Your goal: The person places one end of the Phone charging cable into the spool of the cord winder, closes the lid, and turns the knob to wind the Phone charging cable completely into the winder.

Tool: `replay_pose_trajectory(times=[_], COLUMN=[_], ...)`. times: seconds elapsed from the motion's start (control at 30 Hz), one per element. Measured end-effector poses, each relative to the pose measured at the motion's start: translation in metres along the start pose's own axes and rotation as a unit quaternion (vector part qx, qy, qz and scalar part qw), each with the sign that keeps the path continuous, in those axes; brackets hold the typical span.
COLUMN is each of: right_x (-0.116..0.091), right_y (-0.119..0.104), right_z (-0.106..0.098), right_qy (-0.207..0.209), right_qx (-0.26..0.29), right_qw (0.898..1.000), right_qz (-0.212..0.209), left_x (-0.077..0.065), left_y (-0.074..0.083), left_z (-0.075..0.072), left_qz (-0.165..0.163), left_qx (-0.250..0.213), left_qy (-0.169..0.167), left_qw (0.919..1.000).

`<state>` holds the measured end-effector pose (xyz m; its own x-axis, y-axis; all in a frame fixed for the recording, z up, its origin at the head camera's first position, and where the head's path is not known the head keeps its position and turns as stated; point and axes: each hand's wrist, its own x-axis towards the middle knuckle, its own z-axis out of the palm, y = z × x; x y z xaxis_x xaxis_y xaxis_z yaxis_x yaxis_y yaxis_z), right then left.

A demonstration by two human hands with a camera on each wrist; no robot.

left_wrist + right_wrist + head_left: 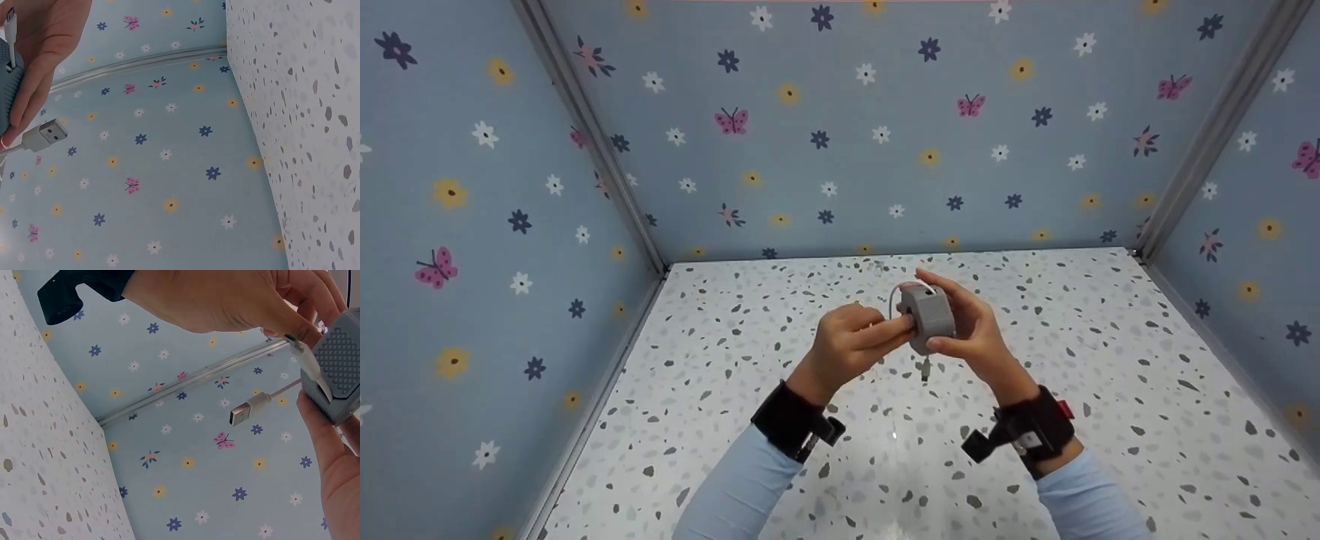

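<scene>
My right hand (975,330) grips a grey cable winder (934,315) with textured sides, thumb below and fingers round its far side. From the left, my left hand (855,341) reaches in; its fingertips meet the winder's centre and seem to pinch there, partly hidden. A white cable (891,300) loops over the top of the winder. Its USB-A plug (247,410) hangs free below. In the right wrist view, a small white connector (306,360) lies against the winder's side near the left fingers. The left wrist view catches only the winder's edge (7,84) and the right hand.
Both hands are raised above a white speckled tabletop (885,465). Blue flowered panels (840,172) stand behind and on both sides, with grey metal strips (592,135) at the corners. Black camera bands (791,420) sit on both wrists.
</scene>
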<state>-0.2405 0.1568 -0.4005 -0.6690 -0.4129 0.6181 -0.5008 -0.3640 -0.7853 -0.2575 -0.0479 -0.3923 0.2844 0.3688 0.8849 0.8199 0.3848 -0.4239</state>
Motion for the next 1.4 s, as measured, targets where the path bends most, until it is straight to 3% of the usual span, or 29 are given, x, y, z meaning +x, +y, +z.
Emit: replay_pose_trajectory(times=[0.13,0.23,0.3,0.33,0.37,0.4,0.43,0.47,0.53,0.6,0.63,0.67,0.7,0.73,0.77,0.8,0.83,0.87,0.9,0.93,0.97,1.0,1.1,1.13,1.17,1.2,1.23,1.3,1.4], right_x=[-0.001,-0.001,-0.001,-0.001,0.000,0.000,0.000,0.000,0.001,0.001,0.001,0.001,0.001,0.001,0.000,0.000,-0.001,-0.001,-0.001,-0.001,-0.001,-0.001,-0.001,-0.001,-0.001,-0.001,-0.001,-0.001,-0.001], right_y=[0.000,0.000,0.000,0.000,0.000,0.000,0.001,0.001,0.003,0.004,0.005,0.006,0.006,0.007,0.007,0.007,0.007,0.007,0.006,0.006,0.005,0.004,0.003,0.003,0.002,0.002,0.002,0.003,0.003], right_z=[-0.001,0.000,0.000,0.000,0.000,0.001,0.001,0.001,0.000,0.000,0.000,0.000,0.000,0.000,0.000,-0.001,-0.001,-0.002,-0.002,-0.003,-0.003,-0.004,-0.004,-0.005,-0.005,-0.005,-0.005,-0.005,-0.005], right_qy=[0.015,0.023,0.024,0.025,0.026,0.028,0.031,0.034,0.037,0.036,0.033,0.031,0.029,0.028,0.029,0.030,0.034,0.039,0.042,0.044,0.046,0.048,0.050,0.050,0.050,0.049,0.047,0.041,0.035], right_qx=[-0.007,-0.011,-0.013,-0.014,-0.013,-0.015,-0.018,-0.021,-0.027,-0.037,-0.040,-0.040,-0.039,-0.036,-0.032,-0.027,-0.022,-0.018,-0.015,-0.012,-0.009,-0.012,-0.017,-0.018,-0.021,-0.023,-0.020,-0.017,-0.016], right_qw=[1.000,1.000,1.000,1.000,1.000,0.999,0.999,0.999,0.999,0.998,0.998,0.998,0.998,0.998,0.999,0.999,0.999,0.999,0.999,0.999,0.999,0.999,0.999,0.998,0.998,0.998,0.999,0.999,0.999], right_qz=[0.007,0.013,0.011,0.009,0.005,0.000,-0.005,-0.011,-0.022,-0.032,-0.036,-0.037,-0.036,-0.035,-0.033,-0.032,-0.027,-0.023,-0.020,-0.017,-0.015,-0.013,-0.011,-0.012,-0.014,-0.016,-0.017,-0.021,-0.023], left_x=[0.002,0.003,0.005,0.007,0.009,0.012,0.016,0.020,0.027,0.033,0.035,0.036,0.036,0.036,0.035,0.034,0.033,0.031,0.030,0.028,0.026,0.024,0.016,0.013,0.010,0.009,0.009,0.009,0.009], left_y=[0.000,0.005,0.010,0.013,0.016,0.018,0.020,0.021,0.022,0.020,0.019,0.018,0.018,0.018,0.018,0.019,0.020,0.021,0.022,0.022,0.023,0.024,0.023,0.022,0.020,0.019,0.017,0.015,0.015], left_z=[0.001,0.004,0.006,0.006,0.007,0.006,0.006,0.007,0.007,0.008,0.008,0.008,0.008,0.008,0.009,0.008,0.008,0.008,0.008,0.008,0.008,0.007,0.007,0.007,0.007,0.008,0.008,0.009,0.010], left_qz=[-0.034,-0.120,-0.206,-0.257,-0.316,-0.380,-0.448,-0.517,-0.642,-0.730,-0.759,-0.779,-0.792,-0.797,-0.796,-0.791,-0.781,-0.768,-0.751,-0.732,-0.706,-0.673,-0.534,-0.478,-0.419,-0.364,-0.317,-0.246,-0.212], left_qx=[0.011,-0.027,-0.071,-0.100,-0.137,-0.176,-0.215,-0.263,-0.346,-0.401,-0.420,-0.434,-0.442,-0.447,-0.453,-0.456,-0.460,-0.461,-0.459,-0.449,-0.434,-0.410,-0.282,-0.231,-0.185,-0.144,-0.113,-0.068,-0.041], left_qy=[-0.041,-0.066,-0.081,-0.089,-0.096,-0.101,-0.102,-0.096,-0.069,-0.030,-0.011,0.006,0.015,0.020,0.023,0.022,0.020,0.016,0.012,0.006,0.000,-0.011,-0.040,-0.045,-0.046,-0.047,-0.048,-0.056,-0.073], left_qw=[0.9986,0.9901,0.9726,0.9571,0.9338,0.9023,0.8618,0.8087,0.6806,0.5528,0.4981,0.4517,0.4220,0.4055,0.4019,0.4072,0.4211,0.4432,0.4737,0.5124,0.5595,0.6158,0.7961,0.8462,0.8877,0.9190,0.9403,0.9652,0.9735])
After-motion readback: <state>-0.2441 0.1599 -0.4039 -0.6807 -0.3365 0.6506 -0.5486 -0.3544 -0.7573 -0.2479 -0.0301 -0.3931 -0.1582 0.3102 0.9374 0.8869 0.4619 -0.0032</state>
